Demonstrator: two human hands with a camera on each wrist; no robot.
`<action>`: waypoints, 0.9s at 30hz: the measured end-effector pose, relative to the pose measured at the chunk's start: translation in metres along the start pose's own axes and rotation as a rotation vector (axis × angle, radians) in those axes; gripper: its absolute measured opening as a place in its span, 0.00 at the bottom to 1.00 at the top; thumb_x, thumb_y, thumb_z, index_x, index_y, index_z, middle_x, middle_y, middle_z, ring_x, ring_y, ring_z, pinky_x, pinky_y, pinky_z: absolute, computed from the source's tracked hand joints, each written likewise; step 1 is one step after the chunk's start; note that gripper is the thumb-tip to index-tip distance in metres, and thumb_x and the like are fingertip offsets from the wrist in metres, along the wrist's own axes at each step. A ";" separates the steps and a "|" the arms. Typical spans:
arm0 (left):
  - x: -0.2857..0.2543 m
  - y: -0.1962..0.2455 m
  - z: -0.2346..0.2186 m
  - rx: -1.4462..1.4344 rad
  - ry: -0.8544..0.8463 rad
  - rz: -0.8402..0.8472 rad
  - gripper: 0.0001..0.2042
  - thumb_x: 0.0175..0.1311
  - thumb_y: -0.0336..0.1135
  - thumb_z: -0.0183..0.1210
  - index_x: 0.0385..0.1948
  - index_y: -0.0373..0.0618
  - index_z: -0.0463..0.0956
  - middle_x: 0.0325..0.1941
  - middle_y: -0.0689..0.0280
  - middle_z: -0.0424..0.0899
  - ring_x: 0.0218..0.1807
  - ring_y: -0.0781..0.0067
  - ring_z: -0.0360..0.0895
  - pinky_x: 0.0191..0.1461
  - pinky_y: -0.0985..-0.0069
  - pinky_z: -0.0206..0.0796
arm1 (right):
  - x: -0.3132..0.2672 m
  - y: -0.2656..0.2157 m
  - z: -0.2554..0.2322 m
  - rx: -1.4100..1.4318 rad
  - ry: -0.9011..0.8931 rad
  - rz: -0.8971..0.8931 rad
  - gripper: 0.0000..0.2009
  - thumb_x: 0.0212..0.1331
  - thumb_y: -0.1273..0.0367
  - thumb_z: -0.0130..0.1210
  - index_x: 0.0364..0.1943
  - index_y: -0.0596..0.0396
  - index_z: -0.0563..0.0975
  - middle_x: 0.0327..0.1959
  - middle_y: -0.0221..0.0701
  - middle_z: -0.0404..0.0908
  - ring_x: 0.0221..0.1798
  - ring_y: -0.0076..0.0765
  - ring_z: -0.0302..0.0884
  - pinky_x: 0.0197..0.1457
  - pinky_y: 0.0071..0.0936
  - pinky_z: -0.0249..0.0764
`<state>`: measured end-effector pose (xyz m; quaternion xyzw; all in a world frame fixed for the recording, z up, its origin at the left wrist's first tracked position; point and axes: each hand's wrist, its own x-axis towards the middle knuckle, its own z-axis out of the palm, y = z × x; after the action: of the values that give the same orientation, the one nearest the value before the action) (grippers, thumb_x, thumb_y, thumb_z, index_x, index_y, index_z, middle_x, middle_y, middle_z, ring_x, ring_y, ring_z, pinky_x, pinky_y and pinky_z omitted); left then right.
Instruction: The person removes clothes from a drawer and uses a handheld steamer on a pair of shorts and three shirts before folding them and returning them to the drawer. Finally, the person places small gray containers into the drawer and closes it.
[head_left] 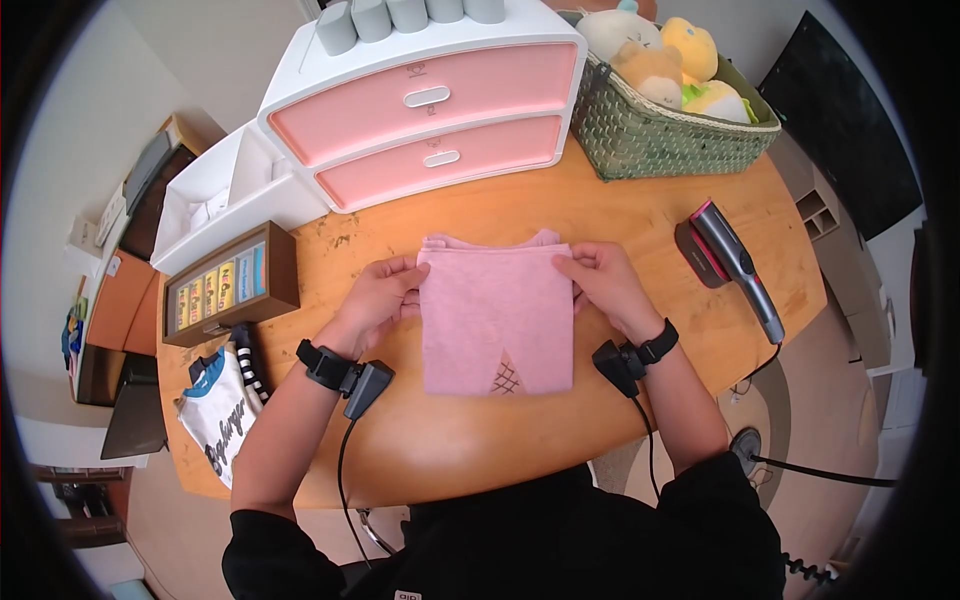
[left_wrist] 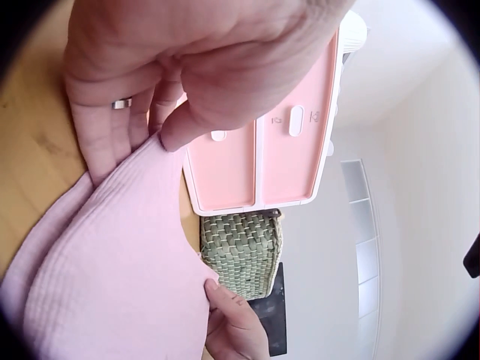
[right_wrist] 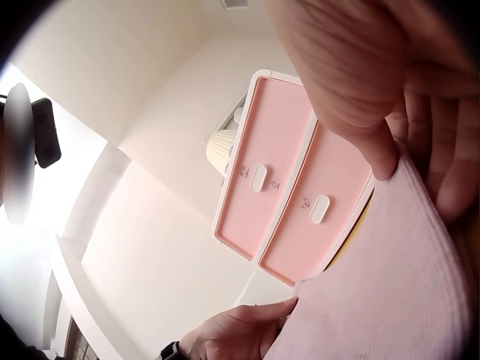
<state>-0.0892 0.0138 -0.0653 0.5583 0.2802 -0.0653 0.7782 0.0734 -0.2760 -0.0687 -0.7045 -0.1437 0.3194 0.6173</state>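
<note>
A folded pink shirt (head_left: pixel 497 320), squarish with a neckline at its far edge and a brown crisscross print near its close edge, is held in front of the person over the table. The left hand (head_left: pixel 385 297) pinches its upper left corner between thumb and fingers; in the left wrist view the thumb (left_wrist: pixel 176 129) presses on the top layer and a ringed finger lies behind the cloth. At the upper right corner the right hand (head_left: pixel 607 285) pinches the fabric, its thumb (right_wrist: pixel 384 161) on the near face. Several stacked layers show along the edge.
A white cabinet with pink drawers (head_left: pixel 425 95) stands at the back, beside a green woven basket (head_left: pixel 670 140) of plush toys. A handheld steamer (head_left: pixel 735 262) lies right on the wooden table (head_left: pixel 440 455). At left are a brown box (head_left: pixel 285 270), white bin (head_left: pixel 180 245) and folded clothes (head_left: pixel 215 410).
</note>
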 end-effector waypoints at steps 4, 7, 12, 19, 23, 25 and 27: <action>-0.003 0.005 0.003 0.044 -0.004 -0.028 0.09 0.79 0.33 0.59 0.48 0.37 0.81 0.44 0.62 0.89 0.41 0.73 0.88 0.48 0.74 0.82 | 0.003 0.004 -0.001 0.004 0.067 0.026 0.12 0.71 0.67 0.64 0.39 0.67 0.83 0.27 0.32 0.87 0.21 0.24 0.82 0.16 0.21 0.74; 0.003 0.003 -0.003 0.089 0.022 -0.052 0.09 0.78 0.33 0.60 0.47 0.37 0.82 0.43 0.62 0.90 0.40 0.73 0.88 0.47 0.74 0.83 | 0.004 0.004 -0.003 -0.004 0.058 0.039 0.12 0.69 0.68 0.65 0.39 0.68 0.82 0.27 0.34 0.87 0.20 0.25 0.83 0.16 0.22 0.74; 0.000 0.010 0.003 0.209 0.080 -0.041 0.09 0.76 0.33 0.62 0.45 0.36 0.81 0.40 0.60 0.89 0.35 0.72 0.89 0.41 0.73 0.84 | 0.006 0.007 -0.002 -0.059 0.092 -0.005 0.12 0.68 0.68 0.67 0.38 0.68 0.82 0.26 0.34 0.86 0.20 0.25 0.83 0.15 0.21 0.73; 0.002 0.025 0.008 0.607 0.171 0.086 0.14 0.70 0.34 0.67 0.49 0.34 0.79 0.36 0.60 0.88 0.32 0.72 0.87 0.37 0.75 0.81 | 0.012 0.000 -0.008 -0.204 0.099 -0.003 0.14 0.64 0.67 0.70 0.40 0.66 0.82 0.29 0.35 0.87 0.23 0.25 0.85 0.20 0.23 0.75; 0.011 0.022 0.008 1.017 0.364 0.576 0.20 0.62 0.31 0.73 0.53 0.35 0.79 0.36 0.63 0.87 0.38 0.73 0.84 0.48 0.75 0.79 | 0.026 0.000 -0.012 -0.476 0.134 -0.379 0.21 0.54 0.64 0.77 0.45 0.65 0.83 0.38 0.38 0.87 0.36 0.31 0.85 0.38 0.29 0.81; 0.021 0.029 0.005 0.928 0.210 0.465 0.21 0.59 0.31 0.75 0.53 0.36 0.80 0.36 0.65 0.87 0.40 0.74 0.83 0.52 0.74 0.77 | 0.029 -0.018 -0.014 -0.520 0.042 -0.353 0.25 0.50 0.63 0.79 0.47 0.65 0.83 0.41 0.39 0.87 0.41 0.33 0.84 0.47 0.31 0.80; 0.033 0.039 0.001 0.901 0.077 0.360 0.21 0.58 0.31 0.76 0.52 0.36 0.81 0.37 0.66 0.88 0.41 0.75 0.82 0.53 0.74 0.76 | 0.049 -0.016 -0.019 -0.580 -0.109 -0.404 0.26 0.50 0.66 0.79 0.52 0.63 0.82 0.40 0.33 0.83 0.38 0.25 0.80 0.42 0.25 0.79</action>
<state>-0.0447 0.0341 -0.0493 0.8813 0.1515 -0.0236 0.4469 0.1257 -0.2583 -0.0659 -0.7896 -0.3975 0.1741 0.4339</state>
